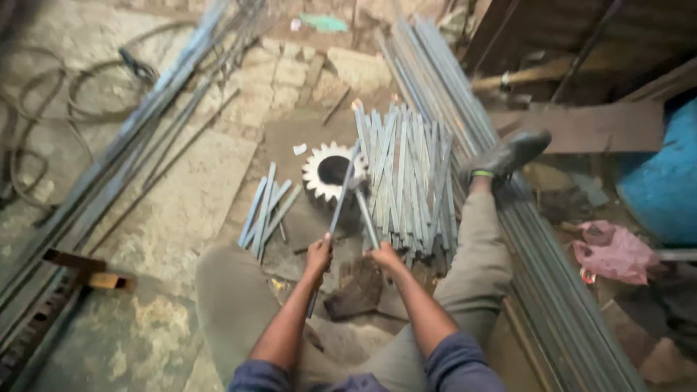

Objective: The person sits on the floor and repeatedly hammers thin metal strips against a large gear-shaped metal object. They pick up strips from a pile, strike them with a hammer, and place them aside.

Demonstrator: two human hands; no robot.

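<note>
I sit on the floor with my legs spread. My left hand point(318, 255) grips a flat grey metal strip point(341, 194) whose far end rests on a large toothed gear point(328, 174) lying flat on the ground. My right hand point(383, 254) holds the handle of a hammer point(363, 207), its head near the strip's end over the gear. A big pile of short metal strips point(410, 181) lies just right of the gear. A smaller bunch of strips point(265, 210) lies to its left.
Long metal bars point(508, 203) run along the right under my shoe point(508, 154). More long rods point(138, 131) and a coiled cable point(51, 109) lie at the left. A pink bag point(613, 250) and a blue drum point(664, 174) stand at the right.
</note>
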